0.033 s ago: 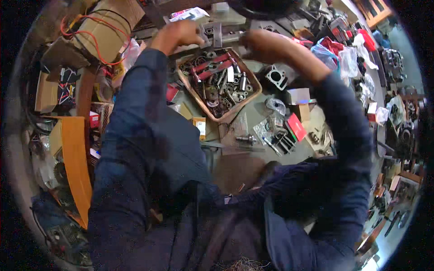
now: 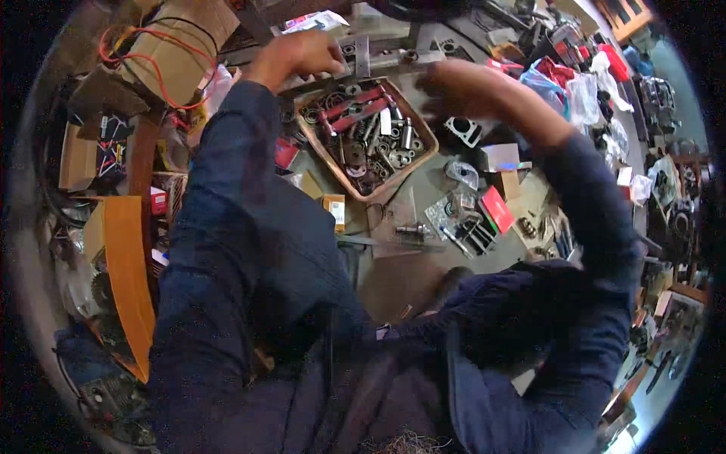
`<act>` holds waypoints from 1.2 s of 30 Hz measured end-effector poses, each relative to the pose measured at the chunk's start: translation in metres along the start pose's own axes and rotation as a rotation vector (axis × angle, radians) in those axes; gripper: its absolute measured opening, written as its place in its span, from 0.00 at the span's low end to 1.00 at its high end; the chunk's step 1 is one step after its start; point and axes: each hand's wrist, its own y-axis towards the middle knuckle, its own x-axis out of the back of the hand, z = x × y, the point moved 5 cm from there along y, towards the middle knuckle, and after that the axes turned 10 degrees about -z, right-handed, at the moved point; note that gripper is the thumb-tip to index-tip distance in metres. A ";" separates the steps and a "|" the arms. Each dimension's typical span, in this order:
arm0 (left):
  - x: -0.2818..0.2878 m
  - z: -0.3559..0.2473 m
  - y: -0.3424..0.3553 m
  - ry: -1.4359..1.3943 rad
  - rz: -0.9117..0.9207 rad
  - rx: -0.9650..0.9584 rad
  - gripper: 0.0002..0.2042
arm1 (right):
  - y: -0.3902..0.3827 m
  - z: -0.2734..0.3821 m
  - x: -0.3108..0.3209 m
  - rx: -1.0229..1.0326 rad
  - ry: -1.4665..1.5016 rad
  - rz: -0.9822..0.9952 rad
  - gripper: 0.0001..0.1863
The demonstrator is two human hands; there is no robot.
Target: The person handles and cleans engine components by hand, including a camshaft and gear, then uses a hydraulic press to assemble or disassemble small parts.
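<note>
Cluttered with machine parts (image 2: 476,233), a grey work surface (image 2: 427,193) stretches out before a person (image 2: 386,386) in dark sleeves (image 2: 215,212), both arms reaching across it. The left hand (image 2: 306,54) is curled, fingertips just beside a flat metal strip (image 2: 363,57); whether they grip anything, I cannot tell from here. The right hand (image 2: 463,85), blurred, looks half curled beside the far right corner of a tray (image 2: 401,178), its hold likewise impossible to make out. Beyond the tray, between the hands, lie the strip and a metal bar (image 2: 431,58) running out to its right. Small pieces crowd the tray around a red bracket (image 2: 355,113); a forearm catching the rim could, in my judgement, scatter them, and a careless knock could send the bar down among them. A white tag (image 2: 386,121) beside the bracket, a small box (image 2: 333,212) with a pale label and a printed packet (image 2: 314,21) carry no writing legible from where I stand
</note>
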 end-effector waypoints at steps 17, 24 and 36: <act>-0.217 0.023 -0.029 -0.134 -0.209 -0.291 0.15 | -0.414 0.029 -0.198 -0.529 1.876 -0.445 0.27; -0.252 0.023 -0.042 -0.003 -0.275 -0.416 0.12 | -0.375 -0.010 -0.295 -0.980 0.912 -0.280 0.15; -0.241 0.059 -0.076 0.417 -0.358 -0.295 0.15 | -0.264 0.030 -0.330 -0.484 0.856 -0.167 0.17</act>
